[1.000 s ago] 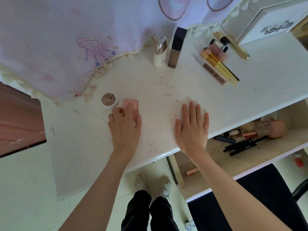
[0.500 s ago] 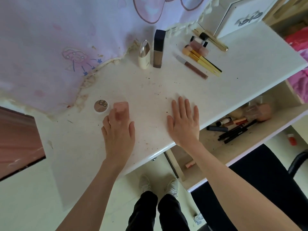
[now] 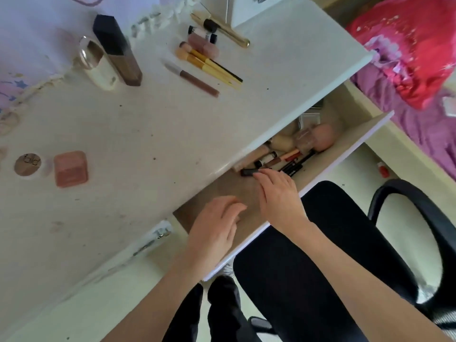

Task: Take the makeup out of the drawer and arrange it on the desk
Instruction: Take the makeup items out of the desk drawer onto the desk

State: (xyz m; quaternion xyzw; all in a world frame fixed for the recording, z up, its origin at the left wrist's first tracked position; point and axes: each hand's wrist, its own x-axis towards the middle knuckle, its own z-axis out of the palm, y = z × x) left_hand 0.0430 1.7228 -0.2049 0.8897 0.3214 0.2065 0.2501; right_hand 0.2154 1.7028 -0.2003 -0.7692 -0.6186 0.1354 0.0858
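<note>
The open drawer (image 3: pixel 340 154) sticks out from under the desk (image 3: pixel 148 134) at about 3 o'clock from the frame's centre, and most of the remaining makeup lies heaped in its far end: black pencils (image 3: pixel 296 164), a white-and-brown tube (image 3: pixel 270 157), an orange stick (image 3: pixel 293 154) and a pink sponge (image 3: pixel 324 138). A short black tube (image 3: pixel 248 172) lies apart from that heap, toward 9 o'clock of it. The right hand (image 3: pixel 278 193) reaches into the drawer with its fingers extended and only slightly bent; the fingertips (image 3: pixel 259 176) rest on the end of the black tube, touching rather than gripping it as far as the blur allows. The left hand (image 3: pixel 217 230) hovers over the drawer's bare brown floor at 7 o'clock from the right hand, fingers loosely curled, holding nothing.

On the desk, a pink square compact (image 3: pixel 70 168) sits just beside a round brown pot (image 3: pixel 27 164) at 9 o'clock. Toward 12 o'clock stand a dark foundation bottle (image 3: pixel 118 50) and a cream bottle (image 3: pixel 98 67), touching. At 1 o'clock of them lie a brown lip pencil (image 3: pixel 195 81), yellow brushes (image 3: pixel 209 64), pink tubes (image 3: pixel 202 45) and a gold tube (image 3: pixel 227 30).

A black chair (image 3: pixel 345 243) stands at 5 o'clock.
</note>
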